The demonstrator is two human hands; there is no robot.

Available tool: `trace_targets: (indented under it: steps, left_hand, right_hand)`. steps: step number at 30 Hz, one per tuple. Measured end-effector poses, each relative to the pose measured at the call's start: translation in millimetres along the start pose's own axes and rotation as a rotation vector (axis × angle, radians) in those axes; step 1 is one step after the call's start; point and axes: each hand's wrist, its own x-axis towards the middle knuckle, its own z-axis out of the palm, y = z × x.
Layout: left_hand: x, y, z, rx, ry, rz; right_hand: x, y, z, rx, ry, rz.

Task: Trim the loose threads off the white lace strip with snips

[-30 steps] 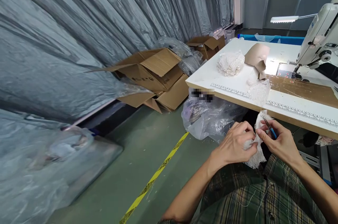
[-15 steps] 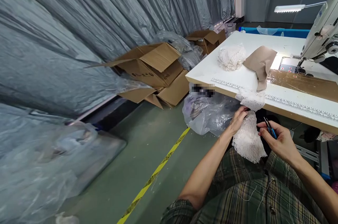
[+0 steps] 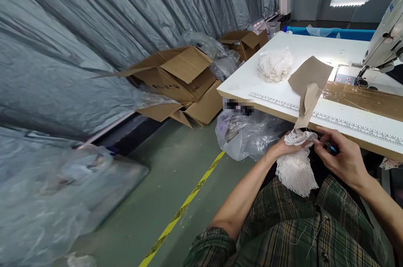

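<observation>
White lace fabric (image 3: 296, 172) hangs over my lap, just below the table's front edge. My left hand (image 3: 279, 148) is closed on its upper part, where a scalloped edge is folded over the fingers. In my right hand (image 3: 344, 160) are small blue thread snips (image 3: 331, 146), their tips largely hidden by the fingers and pointing at the lace edge. The right fingertips are close to the lace; whether they touch it I cannot tell. Just above, a piece of brown paper (image 3: 310, 77) lies on the table with its lower end reaching over the edge.
On the white table (image 3: 239, 80) are a heap of white lace (image 3: 274, 65), a printed ruler strip and a sewing machine (image 3: 382, 40) with a lamp (image 3: 350, 1). Plastic bags (image 3: 248, 132), cardboard boxes (image 3: 185, 74) and yellow floor tape (image 3: 185, 206) are to the left.
The lace's upper part has come off the table edge into my left hand, baring the brown paper's lower end. My right hand with the snips has moved up to the lace edge.
</observation>
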Motion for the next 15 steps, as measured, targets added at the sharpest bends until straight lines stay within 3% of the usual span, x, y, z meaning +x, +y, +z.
trace_targets:
  steps: [2,5,7,9,12,15]
  left_hand:
    - [-9,3,-1,0.014,-0.015,0.061]
    - [-26,6,-8,0.006,0.019,0.123]
    - [-33,8,-14,-0.079,0.059,0.099]
    - [-36,14,-18,-0.178,0.078,0.057]
    - [-35,32,-18,-0.309,0.076,0.0]
    - [-33,58,-15,-0.469,-0.001,-0.036]
  right_hand:
    - [15,-1,-7,-0.118,-0.061,-0.091]
    - [39,-3,-15,-0.228,-0.343,-0.173]
    - [52,-4,-18,-0.263,-0.532,-0.207]
    - [62,-6,-19,-0.276,-0.639,-0.211]
    - [76,-7,-20,-0.367,-0.629,-0.124]
    - [92,-2,-20,-0.597,-0.562,0.037]
